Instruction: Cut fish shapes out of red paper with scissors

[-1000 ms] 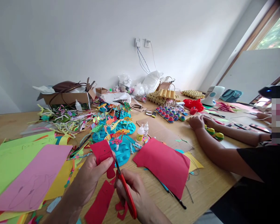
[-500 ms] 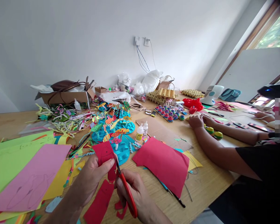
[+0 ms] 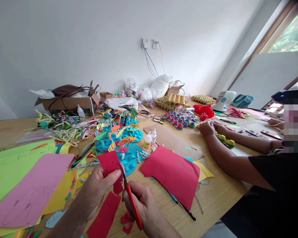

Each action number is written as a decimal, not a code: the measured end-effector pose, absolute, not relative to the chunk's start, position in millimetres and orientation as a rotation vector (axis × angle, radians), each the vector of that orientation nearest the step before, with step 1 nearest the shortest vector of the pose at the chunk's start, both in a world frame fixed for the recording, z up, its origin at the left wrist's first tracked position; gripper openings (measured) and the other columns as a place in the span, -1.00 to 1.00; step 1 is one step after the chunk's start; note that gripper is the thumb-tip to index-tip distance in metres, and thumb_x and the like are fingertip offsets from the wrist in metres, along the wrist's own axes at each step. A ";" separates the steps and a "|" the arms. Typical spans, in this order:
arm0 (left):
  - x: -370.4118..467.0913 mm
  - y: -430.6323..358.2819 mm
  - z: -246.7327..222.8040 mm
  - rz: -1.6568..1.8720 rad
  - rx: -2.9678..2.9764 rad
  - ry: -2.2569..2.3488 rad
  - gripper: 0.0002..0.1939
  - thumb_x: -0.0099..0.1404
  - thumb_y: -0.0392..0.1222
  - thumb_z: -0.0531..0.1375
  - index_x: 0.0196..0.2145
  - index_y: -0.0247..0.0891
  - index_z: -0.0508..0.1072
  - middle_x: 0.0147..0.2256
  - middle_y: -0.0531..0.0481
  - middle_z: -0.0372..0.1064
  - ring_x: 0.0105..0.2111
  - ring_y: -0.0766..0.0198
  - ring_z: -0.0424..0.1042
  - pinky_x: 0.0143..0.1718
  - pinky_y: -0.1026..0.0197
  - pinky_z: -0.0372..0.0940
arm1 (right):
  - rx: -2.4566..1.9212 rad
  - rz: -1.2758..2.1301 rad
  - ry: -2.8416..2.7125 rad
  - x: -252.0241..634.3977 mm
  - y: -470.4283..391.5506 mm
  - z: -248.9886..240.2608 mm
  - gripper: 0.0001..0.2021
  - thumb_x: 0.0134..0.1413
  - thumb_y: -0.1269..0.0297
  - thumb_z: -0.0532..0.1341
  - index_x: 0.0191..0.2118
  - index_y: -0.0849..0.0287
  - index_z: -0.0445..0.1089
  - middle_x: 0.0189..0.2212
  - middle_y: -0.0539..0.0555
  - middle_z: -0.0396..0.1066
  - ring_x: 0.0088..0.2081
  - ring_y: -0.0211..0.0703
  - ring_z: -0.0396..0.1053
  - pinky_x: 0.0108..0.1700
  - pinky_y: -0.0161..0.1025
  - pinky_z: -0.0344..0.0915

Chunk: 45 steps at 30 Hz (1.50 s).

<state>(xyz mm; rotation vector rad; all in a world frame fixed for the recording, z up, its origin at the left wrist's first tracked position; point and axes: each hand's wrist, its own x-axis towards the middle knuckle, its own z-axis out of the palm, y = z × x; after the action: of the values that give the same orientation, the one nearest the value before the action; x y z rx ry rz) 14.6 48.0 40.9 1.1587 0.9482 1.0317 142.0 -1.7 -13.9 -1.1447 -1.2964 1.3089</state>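
My left hand [image 3: 99, 185] pinches a red paper piece [image 3: 110, 162] between thumb and fingers; a pencilled outline with a dot shows on it. In my right hand [image 3: 141, 200] are red-handled scissors [image 3: 132, 205], their dark blades at the right edge of that paper. Below, on the table, lies a red paper strip [image 3: 104, 215] with drawn lines. Small red scraps [image 3: 127, 223] rest beside it, under my right hand. A large red sheet [image 3: 172, 177] lies to the right, partly over a dark pencil [image 3: 190, 213].
Pink paper [image 3: 34, 191] and green paper [image 3: 12, 178] lie at left. Blue discs with paper fish [image 3: 125, 142] and glue bottles [image 3: 147, 141] stand ahead. Pipe cleaners [image 3: 62, 132] heap at back left. A co-worker's arms [image 3: 225, 158] rest on the table at right, near painted egg-carton cups [image 3: 180, 119].
The view has shifted very slightly. Both hands hold the same paper and scissors in nearly the same place; the scissors' handles look a little closer together.
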 end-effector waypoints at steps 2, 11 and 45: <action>14.0 47.9 40.0 1.036 1.162 0.956 -0.92 0.02 -0.22 0.26 -0.47 -0.25 0.49 -0.54 0.09 0.42 -0.48 0.26 0.36 -0.43 0.32 0.26 | -1.138 1.345 -1.284 141.9 -2.2 -13.9 -0.59 0.03 -0.06 0.11 -0.61 0.15 0.11 -0.75 -0.13 0.02 -0.70 -0.38 -0.02 -0.66 -0.41 0.01; 15.3 46.2 36.8 0.975 1.129 0.903 -0.91 0.04 -0.19 0.25 -0.48 -0.25 0.48 -0.56 0.10 0.40 -0.53 0.30 0.29 -0.51 0.34 0.24 | -1.115 1.407 -1.240 141.2 -3.1 -10.6 -0.52 -0.06 -0.23 0.08 -0.56 0.14 0.15 -0.73 -0.13 0.07 -0.72 -0.37 0.05 -0.69 -0.41 0.06; 15.4 50.6 25.8 0.924 1.310 0.991 -0.88 0.06 -0.14 0.23 -0.48 -0.24 0.49 -0.55 0.07 0.42 -0.52 0.26 0.33 -0.48 0.29 0.27 | -0.881 1.367 -0.978 150.5 13.9 12.5 -0.62 -0.27 0.15 0.41 -0.41 0.22 0.24 -0.55 -0.10 0.23 -0.55 -0.39 0.11 -0.51 -0.43 0.07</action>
<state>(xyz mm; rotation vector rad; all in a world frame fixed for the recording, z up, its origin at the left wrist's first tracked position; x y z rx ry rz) 15.4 50.6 25.8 1.3099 0.9912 0.9239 150.5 13.9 12.5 -0.8812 -0.9780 1.3669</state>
